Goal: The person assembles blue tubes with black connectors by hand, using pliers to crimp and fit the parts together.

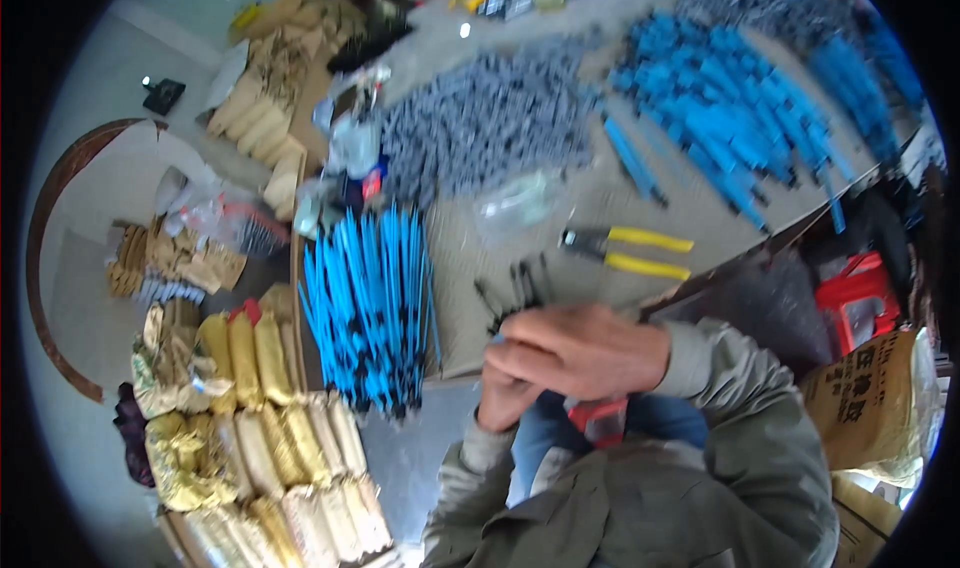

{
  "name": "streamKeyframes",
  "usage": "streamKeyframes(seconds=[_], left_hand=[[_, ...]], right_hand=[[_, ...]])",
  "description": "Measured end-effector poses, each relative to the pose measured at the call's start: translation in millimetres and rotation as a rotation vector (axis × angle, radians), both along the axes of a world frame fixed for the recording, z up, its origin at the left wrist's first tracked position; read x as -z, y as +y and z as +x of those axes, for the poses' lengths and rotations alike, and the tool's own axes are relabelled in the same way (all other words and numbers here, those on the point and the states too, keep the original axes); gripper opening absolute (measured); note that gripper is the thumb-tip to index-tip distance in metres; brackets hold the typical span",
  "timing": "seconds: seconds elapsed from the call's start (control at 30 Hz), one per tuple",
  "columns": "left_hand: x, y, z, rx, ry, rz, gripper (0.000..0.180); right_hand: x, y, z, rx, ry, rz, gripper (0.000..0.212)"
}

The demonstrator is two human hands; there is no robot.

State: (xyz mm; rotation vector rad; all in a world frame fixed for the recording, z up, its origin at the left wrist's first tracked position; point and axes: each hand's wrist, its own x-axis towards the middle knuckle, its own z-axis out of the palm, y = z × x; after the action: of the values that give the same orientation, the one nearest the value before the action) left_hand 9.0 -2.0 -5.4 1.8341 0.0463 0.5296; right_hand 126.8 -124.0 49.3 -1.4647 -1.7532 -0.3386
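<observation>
My right hand (585, 350) lies across my left hand (508, 388) at the table's near edge, both with fingers closed. What they grip is mostly hidden and blurred; a speck of blue shows at the fingers. Just beyond them are several thin black pieces (526, 284), and I cannot tell whether these are held or lie on the table. To the right of these, yellow-handled pliers (645, 251) rest on the tabletop. A bundle of thin blue strips with black ends (365, 308) lies left of my hands.
A wide heap of small grey parts (490, 118) covers the table's middle, with a clear plastic bag (520, 203) before it. Blue strips (720, 98) are piled at right. Wrapped packages (260, 448) are stacked lower left. A red object (858, 298) and cardboard box (870, 403) stand at right.
</observation>
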Motion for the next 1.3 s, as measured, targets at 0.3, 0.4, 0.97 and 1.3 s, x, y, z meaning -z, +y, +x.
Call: streamKeyframes(seconds=[0.3, 0.4, 0.97, 1.3], left_hand=[[5, 3, -15, 0.156, 0.167, -0.387, 0.022], [4, 5, -14, 0.174, 0.189, -0.407, 0.023], [6, 3, -16, 0.212, 0.17, -0.374, 0.016], [2, 16, -11, 0.289, 0.279, -0.382, 0.019]], right_hand=[[56, 42, 57, -0.107, 0.092, -0.225, 0.032], [70, 46, 49, -0.284, -0.155, -0.384, 0.035], [43, 110, 151, 0.369, 0.003, -0.399, 0.012], [47, 121, 158, 0.352, -0.119, -0.379, 0.01]])
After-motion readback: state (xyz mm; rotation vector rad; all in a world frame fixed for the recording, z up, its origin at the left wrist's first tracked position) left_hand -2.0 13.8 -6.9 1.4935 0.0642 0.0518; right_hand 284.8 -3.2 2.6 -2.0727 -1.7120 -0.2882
